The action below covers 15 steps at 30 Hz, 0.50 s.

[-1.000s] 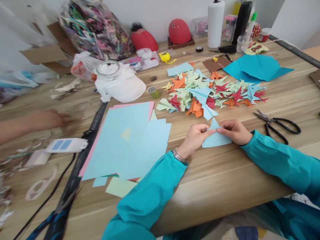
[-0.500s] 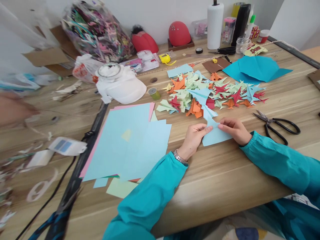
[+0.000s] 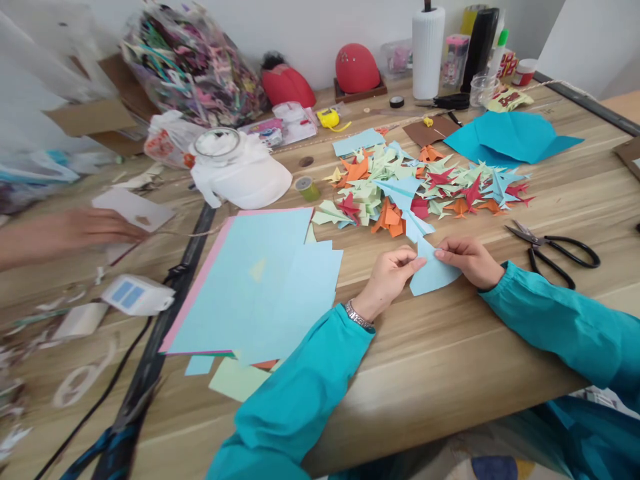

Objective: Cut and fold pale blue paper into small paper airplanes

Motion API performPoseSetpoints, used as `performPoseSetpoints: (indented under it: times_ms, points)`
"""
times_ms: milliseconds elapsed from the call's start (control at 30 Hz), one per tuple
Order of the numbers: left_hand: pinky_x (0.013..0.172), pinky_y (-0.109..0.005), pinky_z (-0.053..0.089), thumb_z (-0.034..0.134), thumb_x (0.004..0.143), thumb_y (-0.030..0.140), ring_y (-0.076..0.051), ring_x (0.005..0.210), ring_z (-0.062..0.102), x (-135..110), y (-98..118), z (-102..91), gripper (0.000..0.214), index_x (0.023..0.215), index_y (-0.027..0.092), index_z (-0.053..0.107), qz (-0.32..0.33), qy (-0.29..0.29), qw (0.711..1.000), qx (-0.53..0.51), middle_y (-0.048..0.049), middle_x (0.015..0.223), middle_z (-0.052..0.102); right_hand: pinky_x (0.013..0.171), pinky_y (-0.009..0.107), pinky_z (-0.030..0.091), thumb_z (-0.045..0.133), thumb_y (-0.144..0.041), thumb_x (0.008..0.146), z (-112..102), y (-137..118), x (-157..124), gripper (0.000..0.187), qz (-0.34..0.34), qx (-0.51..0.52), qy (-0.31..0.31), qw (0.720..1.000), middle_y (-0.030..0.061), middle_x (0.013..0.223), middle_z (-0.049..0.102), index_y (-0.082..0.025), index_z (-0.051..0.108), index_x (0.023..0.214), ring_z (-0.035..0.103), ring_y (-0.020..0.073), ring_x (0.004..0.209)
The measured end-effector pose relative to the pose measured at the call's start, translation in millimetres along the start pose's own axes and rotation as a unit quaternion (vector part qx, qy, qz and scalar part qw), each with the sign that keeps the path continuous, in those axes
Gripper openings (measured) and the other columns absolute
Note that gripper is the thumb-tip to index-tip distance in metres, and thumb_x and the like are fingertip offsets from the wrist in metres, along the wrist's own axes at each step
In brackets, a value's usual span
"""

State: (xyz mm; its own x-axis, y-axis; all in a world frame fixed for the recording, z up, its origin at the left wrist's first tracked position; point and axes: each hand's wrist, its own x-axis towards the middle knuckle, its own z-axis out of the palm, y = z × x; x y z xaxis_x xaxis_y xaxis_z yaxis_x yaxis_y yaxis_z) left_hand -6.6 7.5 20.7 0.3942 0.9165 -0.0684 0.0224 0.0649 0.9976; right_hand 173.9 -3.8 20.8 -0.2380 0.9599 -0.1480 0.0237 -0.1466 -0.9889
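Between my two hands is a light blue sheet of paper [image 3: 434, 275], partly folded, with a pointed upper end. My left hand [image 3: 393, 273] pinches its left edge between thumb and fingers. On the other side, my right hand [image 3: 467, 261] grips the upper right edge. Just beyond the sheet lies a heap of small folded paper planes [image 3: 373, 167] in green, orange, red and blue. A larger light blue folded paper plane [image 3: 404, 193] rests on the near side of that heap, its tail close to the sheet I hold.
Black-handled scissors [image 3: 550, 250] lie right of my right hand. Stacked coloured paper [image 3: 240, 287] is left of my left arm. Another person's hand [image 3: 105, 230] touches a pale card at the far left. A teal folded paper [image 3: 515, 139] lies behind the heap.
The light blue sheet has gone from a wider, flatter shape to a narrower one with a pointed top. At left, the other person's hand has moved right, over a pale card.
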Motion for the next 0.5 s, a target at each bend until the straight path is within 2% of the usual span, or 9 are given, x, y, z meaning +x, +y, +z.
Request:
performPoseSetpoints:
  times_ms: [67, 167, 300, 400, 500]
  points:
    - [0.055, -0.023, 0.03, 0.072, 0.068, 0.042, -0.009, 0.059, 0.037, 0, 0, -0.8, 0.034, 0.056, 0.014, 0.056, -0.006, -0.001, 1.0, -0.014, 0.0026, 0.062, 0.044, 0.047, 0.023, 0.028, 0.071, -0.056, 0.063, 1, -1, -1, 0.042, 0.008, 0.013, 0.009, 1.0, -0.003, 0.055, 0.051, -0.015, 0.06, 0.064, 0.04, 0.0081, 0.05]
    - [0.056, -0.023, 0.032, 0.074, 0.066, 0.041, -0.009, 0.06, 0.04, 0, -3, -0.9, 0.032, 0.057, 0.014, 0.059, -0.017, 0.013, 0.999, -0.044, 0.0024, 0.062, 0.047, 0.048, 0.024, 0.03, 0.068, -0.059, 0.066, 1, 2, -2, 0.044, 0.021, 0.015, 0.056, 0.998, -0.0025, 0.054, 0.052, -0.016, 0.061, 0.063, 0.042, 0.009, 0.05]
    - [0.063, -0.025, 0.04, 0.077, 0.063, 0.04, -0.011, 0.065, 0.05, 1, -6, 0.8, 0.027, 0.065, 0.015, 0.066, -0.033, 0.049, 0.993, -0.105, 0.0006, 0.065, 0.057, 0.055, 0.026, 0.041, 0.055, -0.065, 0.075, -2, 10, 1, 0.049, -0.005, 0.03, 0.119, 0.992, 0.0017, 0.067, 0.063, -0.018, 0.068, 0.074, 0.054, 0.0138, 0.061]
    - [0.069, -0.028, 0.044, 0.077, 0.063, 0.039, -0.014, 0.069, 0.057, 1, -5, 3.0, 0.026, 0.073, 0.015, 0.07, -0.047, 0.085, 0.979, -0.182, -0.0018, 0.07, 0.065, 0.056, 0.026, 0.043, 0.059, -0.062, 0.074, -2, 9, 2, 0.046, -0.037, 0.061, 0.089, 0.993, 0.0021, 0.071, 0.064, -0.018, 0.07, 0.082, 0.056, 0.0147, 0.064]
    - [0.075, -0.03, 0.046, 0.076, 0.065, 0.037, -0.016, 0.075, 0.06, 1, -5, 4.5, 0.025, 0.079, 0.017, 0.072, -0.048, 0.099, 0.968, -0.225, -0.0035, 0.076, 0.068, 0.059, 0.026, 0.045, 0.077, -0.049, 0.06, 2, 3, 1, 0.041, -0.048, 0.057, 0.054, 0.996, 0.0005, 0.071, 0.064, -0.017, 0.069, 0.085, 0.056, 0.0145, 0.066]
